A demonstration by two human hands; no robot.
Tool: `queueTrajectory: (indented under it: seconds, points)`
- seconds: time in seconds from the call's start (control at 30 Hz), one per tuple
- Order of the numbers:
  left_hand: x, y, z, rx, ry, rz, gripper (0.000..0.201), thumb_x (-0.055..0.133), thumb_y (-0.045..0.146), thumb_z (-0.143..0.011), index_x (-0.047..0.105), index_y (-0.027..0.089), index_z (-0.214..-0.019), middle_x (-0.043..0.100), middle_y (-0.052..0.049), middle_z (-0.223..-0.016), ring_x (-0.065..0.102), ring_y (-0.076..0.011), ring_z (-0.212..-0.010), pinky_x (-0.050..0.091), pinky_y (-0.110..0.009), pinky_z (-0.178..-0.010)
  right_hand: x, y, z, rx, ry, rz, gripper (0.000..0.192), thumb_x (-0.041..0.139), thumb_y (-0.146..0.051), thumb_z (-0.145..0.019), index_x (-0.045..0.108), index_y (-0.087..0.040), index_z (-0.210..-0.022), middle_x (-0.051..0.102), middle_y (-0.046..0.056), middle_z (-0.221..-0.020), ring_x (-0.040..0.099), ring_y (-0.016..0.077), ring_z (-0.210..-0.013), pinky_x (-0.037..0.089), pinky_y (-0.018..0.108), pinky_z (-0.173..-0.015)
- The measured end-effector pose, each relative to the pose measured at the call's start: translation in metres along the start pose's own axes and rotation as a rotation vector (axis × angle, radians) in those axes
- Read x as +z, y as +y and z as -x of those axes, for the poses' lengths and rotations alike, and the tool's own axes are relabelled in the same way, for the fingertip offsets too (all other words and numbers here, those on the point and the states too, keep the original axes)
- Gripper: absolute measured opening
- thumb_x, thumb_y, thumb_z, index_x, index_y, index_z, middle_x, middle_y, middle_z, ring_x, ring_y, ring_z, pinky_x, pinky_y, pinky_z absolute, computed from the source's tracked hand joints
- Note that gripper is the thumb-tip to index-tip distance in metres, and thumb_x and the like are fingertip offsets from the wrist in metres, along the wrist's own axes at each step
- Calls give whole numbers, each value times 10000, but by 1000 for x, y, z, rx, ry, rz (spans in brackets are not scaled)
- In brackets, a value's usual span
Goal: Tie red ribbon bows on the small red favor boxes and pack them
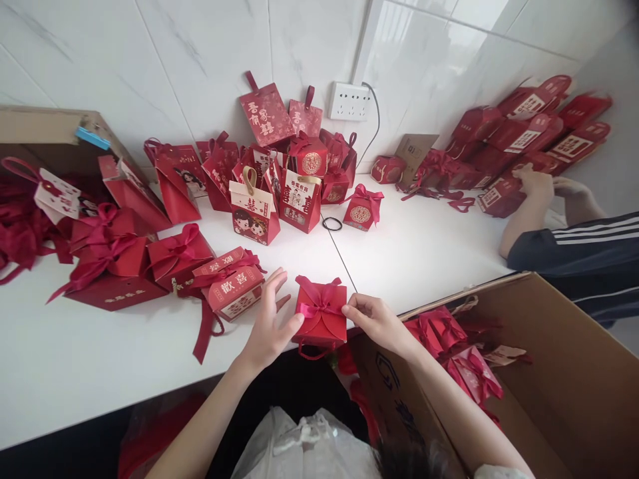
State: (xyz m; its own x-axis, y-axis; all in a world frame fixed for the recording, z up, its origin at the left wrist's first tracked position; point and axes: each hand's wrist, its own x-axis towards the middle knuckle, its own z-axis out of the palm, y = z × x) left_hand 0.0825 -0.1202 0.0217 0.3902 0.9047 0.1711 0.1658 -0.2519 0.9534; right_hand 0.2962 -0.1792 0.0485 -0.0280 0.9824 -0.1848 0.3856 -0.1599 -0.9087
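Looks like bow-tying time: right hand pinches the ribbon on the red box at the desk's near edge, left hand steadies it, fingers loose. Probably needs snugging next.

The small red box hides its lower front behind the table edge, and the left hand covers its left side. The co-worker is cut off by the right edge. Lettering on the far boxes is too small to read.
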Motion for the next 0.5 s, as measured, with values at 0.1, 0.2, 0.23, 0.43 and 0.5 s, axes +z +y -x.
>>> queueTrajectory:
  seconds: [0.1, 0.2, 0.23, 0.43, 0.5]
  points:
    - [-3, 12, 3, -109, 59, -138, 275, 533, 404, -793, 488, 206, -980, 542, -68, -1035, 562, -220, -974, 490, -356, -798, 2, -4, 2, 25, 29, 50, 350, 506, -496, -830, 474, -198, -649, 487, -23, -627, 416, 122, -606, 337, 259, -578]
    - [-4, 23, -1, -190, -67, -220, 272, 475, 454, -837, 467, 205, -728, 513, 15, -691, 520, -148, -651, 441, -277, -610, 3, -5, 3, 33, 41, 87, 310, 530, -459, -820, 483, -201, -654, 510, -18, -638, 435, 130, -621, 353, 265, -600]
    - [-3, 25, -3, -191, -89, -221, 294, 459, 456, -848, 454, 205, -696, 495, 24, -649, 497, -138, -615, 419, -261, -575, 3, -5, 3, 25, 36, 79, 301, 531, -450, -822, 483, -203, -656, 512, -18, -643, 438, 130, -623, 354, 264, -603]
    - [4, 24, -4, -147, -67, -233, 321, 396, 420, -885, 378, 207, -645, 412, 39, -599, 425, -118, -562, 350, -230, -512, 2, 4, 1, -6, -35, -108, 324, 540, -476, -824, 464, -201, -670, 481, -24, -660, 425, 122, -627, 343, 258, -599]
    - [6, 22, -3, -139, -66, -232, 318, 380, 408, -891, 355, 208, -644, 383, 43, -595, 404, -114, -554, 340, -230, -512, 2, 7, -1, -6, -63, -198, 337, 550, -490, -818, 454, -200, -676, 483, -22, -669, 434, 123, -632, 352, 263, -609]
